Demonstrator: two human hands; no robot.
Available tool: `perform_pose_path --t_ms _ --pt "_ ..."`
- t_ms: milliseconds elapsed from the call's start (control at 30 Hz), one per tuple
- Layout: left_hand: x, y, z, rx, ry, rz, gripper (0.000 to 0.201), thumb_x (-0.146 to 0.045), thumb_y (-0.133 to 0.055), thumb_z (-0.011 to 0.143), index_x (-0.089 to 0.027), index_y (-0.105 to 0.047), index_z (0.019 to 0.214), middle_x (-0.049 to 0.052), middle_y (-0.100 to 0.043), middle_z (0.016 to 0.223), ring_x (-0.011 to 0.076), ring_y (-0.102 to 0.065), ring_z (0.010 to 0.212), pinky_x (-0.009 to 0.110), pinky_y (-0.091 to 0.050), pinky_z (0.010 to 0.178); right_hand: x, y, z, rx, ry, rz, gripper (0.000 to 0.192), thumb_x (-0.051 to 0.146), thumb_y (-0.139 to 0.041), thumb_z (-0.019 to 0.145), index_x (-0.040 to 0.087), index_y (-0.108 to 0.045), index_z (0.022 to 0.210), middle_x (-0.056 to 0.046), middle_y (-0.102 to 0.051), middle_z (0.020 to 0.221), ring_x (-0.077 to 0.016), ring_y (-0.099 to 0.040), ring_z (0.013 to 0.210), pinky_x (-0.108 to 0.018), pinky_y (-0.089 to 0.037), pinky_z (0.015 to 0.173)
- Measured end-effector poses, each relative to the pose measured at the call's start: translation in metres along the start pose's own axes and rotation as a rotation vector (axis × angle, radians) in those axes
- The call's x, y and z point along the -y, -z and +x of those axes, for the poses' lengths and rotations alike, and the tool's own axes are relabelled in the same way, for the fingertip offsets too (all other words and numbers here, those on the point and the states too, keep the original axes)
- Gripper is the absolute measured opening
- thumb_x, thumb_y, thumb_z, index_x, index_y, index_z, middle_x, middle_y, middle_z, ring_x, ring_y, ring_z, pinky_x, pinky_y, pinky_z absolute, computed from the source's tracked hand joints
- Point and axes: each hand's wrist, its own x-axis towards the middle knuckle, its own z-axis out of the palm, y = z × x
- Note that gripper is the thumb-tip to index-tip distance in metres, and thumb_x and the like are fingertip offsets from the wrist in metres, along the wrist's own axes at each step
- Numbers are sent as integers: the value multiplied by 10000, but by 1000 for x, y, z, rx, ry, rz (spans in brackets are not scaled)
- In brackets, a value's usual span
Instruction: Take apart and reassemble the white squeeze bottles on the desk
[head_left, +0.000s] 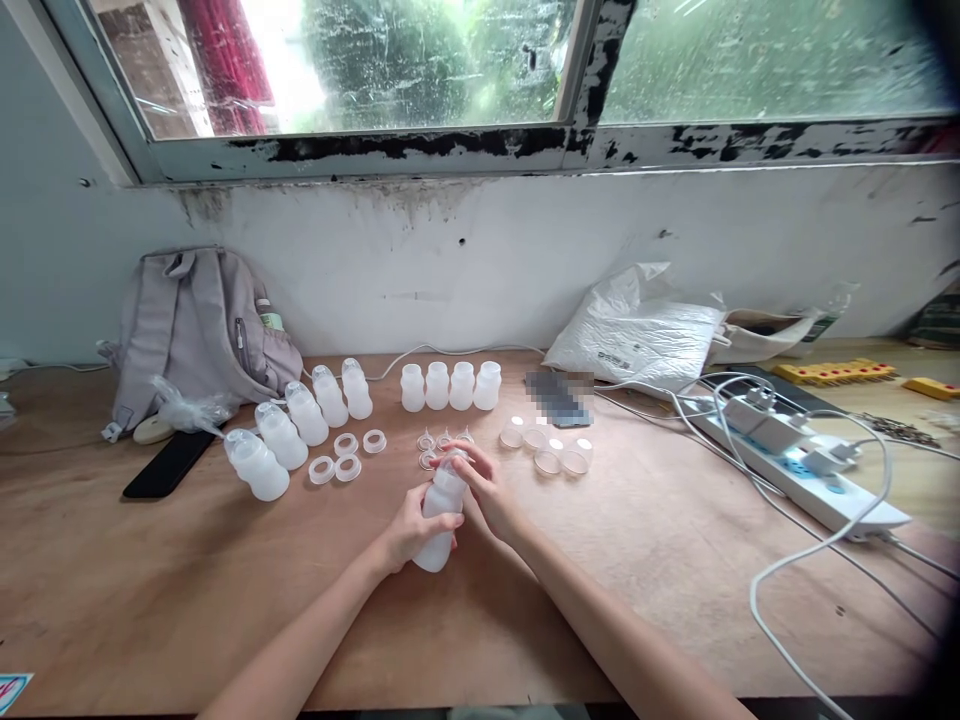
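Held thing: a translucent white bottle (441, 512) in both hands, just above the wooden table (150, 600), near its middle and a little toward the person.
Long axis: tilted, base down toward the person and to the left, neck up and away to the right.
Left hand (411, 532): fingers curled snugly around the lower body of the bottle, thumb across the front; a closed grip on it.
Right hand (486, 490): fingers bent over the neck end, fingertips touching the top; whether a small part sits under them I cannot tell.
Nearer hand: the right hand is at the neck, the left at the base; both touch the bottle.
Small parts: clear nipples (435, 445) lie just beyond the neck; 4 rings (346, 457) to the left of them; round caps (546, 447) to the right.
Other bottles: 4 bare bottles (450, 386) in a row farther back; 5 capped bottles (300, 425) in a slanting line to the left.
Edges: a backpack (195, 330) and dark phone (169, 463) far left; a power strip (802, 465) with white cables (787, 560) and a white bag (637, 325) to the right.
Open room: bare table lies on the near side of the hands, left and right of the forearms; the cables are well apart from the right arm.
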Motion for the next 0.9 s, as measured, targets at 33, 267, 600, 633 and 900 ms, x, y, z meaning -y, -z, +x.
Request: perform_pose_path --t_ms 33,267,600,633,900 --pt "0 0 0 4 2 -2 298 -304 -641 640 -147 -468 826 -23 -527 613 119 -548 468 226 -427 421 1 1 -1 -4 10 -35 263 387 -542 765 222 -555 970 -48 -634 897 -207 -575 891 -319 -448 723" --pt "-4 -1 -1 11 -78 150 403 -378 -643 644 -141 -500 938 5 -563 689 151 -578 528 262 -459 483 19 19 -1 36 55 -492 331 414 -507 781 216 -601 1029 -21 -604 816 -132 -509 662 -244 -391 578" --pt "-17 85 15 -891 -518 860 247 -308 -470 776 -178 -542 974 79 -597 974 223 -522 945 356 -392 845 54 -15 98 -133 485 -1022 264 314 -538 779 249 -590 1030 -32 -635 925 -189 -497 841 -310 -382 732" --pt "-14 94 16 -914 -504 963 218 -283 -479 764 -177 -556 938 76 -603 945 228 -519 925 359 -392 837 52 -20 112 -135 508 -1112 252 301 -531 788 255 -591 1028 -30 -641 927 -199 -486 882 -332 -359 777" --pt "-16 99 5 -950 -184 1401 178 -248 -451 763 -195 -567 886 82 -556 908 243 -492 874 355 -378 741 20 -50 181 20 384 -1460 253 336 -431 852 241 -560 1048 -58 -648 909 -221 -458 949 -352 -286 797"
